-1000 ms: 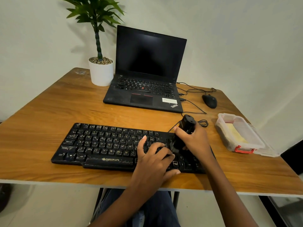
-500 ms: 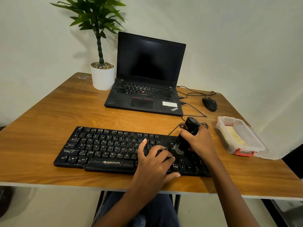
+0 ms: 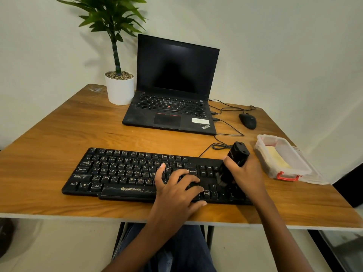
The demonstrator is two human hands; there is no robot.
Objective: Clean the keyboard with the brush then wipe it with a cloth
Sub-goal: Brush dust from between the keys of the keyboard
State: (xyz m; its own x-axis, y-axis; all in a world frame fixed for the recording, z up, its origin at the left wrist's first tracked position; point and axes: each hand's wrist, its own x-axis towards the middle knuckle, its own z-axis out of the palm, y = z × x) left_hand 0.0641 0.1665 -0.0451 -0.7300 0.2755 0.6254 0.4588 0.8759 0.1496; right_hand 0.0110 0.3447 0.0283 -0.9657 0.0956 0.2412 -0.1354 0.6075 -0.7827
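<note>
Wooden table (image 3: 49,154): ZEBRONICS keyboard (image 3: 117,173), ThinkPad laptop (image 3: 172,107).

Wall (image 3: 275,46): plain, off-white, matt, behind and to the right of the table, with soft leaf shadows at upper left. Table (image 3: 49,154): warm brown wood-grain top with a pale edge strip, on dark metal legs (image 3: 210,237). At its far side stand a potted plant (image 3: 119,91) in a white pot topped with pebbles, an open black laptop (image 3: 176,75) with a dark screen, and a black wired mouse (image 3: 247,121). Floor (image 3: 59,250): pale, smooth, seen below the table's near edge; light even and diffuse.
</note>
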